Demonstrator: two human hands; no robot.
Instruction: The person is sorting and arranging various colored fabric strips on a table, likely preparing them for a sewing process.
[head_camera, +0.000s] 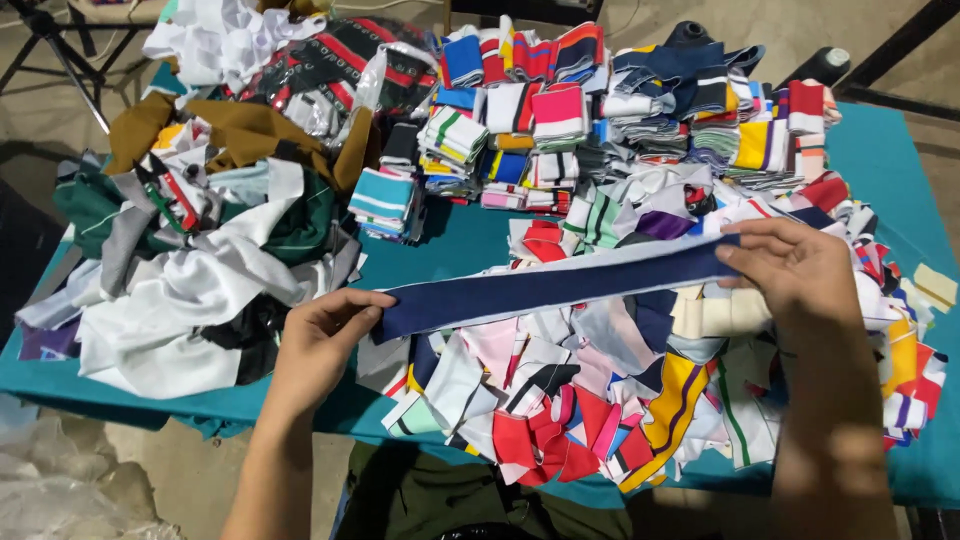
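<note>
Both hands pinch a navy ribbed strip (560, 285), left hand (320, 335) at its 8 o'clock end, right hand (790, 265) at 2 o'clock; its long axis spans loose scraps (560, 400), folded stacks (560, 110) beyond on the teal desk (890, 160).

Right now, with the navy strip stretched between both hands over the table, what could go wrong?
1. The navy strip is pinched only at its ends by the left hand and right hand; either grip might slip.
2. It hangs just above the loose pile of scraps, so lowering it may drag pieces out of place.
3. Scraps overhang the table's near edge and could fall.
</note>
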